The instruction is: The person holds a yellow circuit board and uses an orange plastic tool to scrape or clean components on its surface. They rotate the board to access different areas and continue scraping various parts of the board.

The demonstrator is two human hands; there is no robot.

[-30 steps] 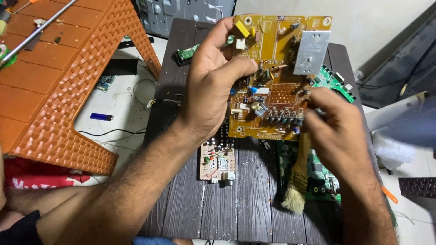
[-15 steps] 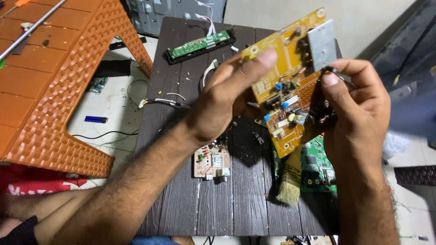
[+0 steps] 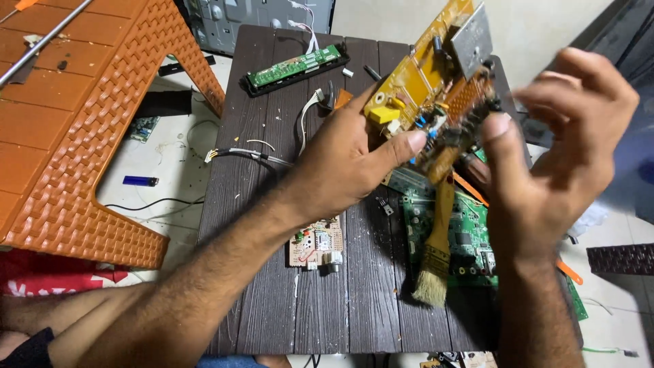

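head view: left hand fingers clamp the tilted yellow circuit board; right hand fingers spread, thumb touching it.

We hold a yellow-brown circuit board up off the table, tilted steeply with its top corner away from us. It carries a grey metal heat sink near that top, a yellow block part, small blue parts and a dark crowded lower end, blurred between our fingers.
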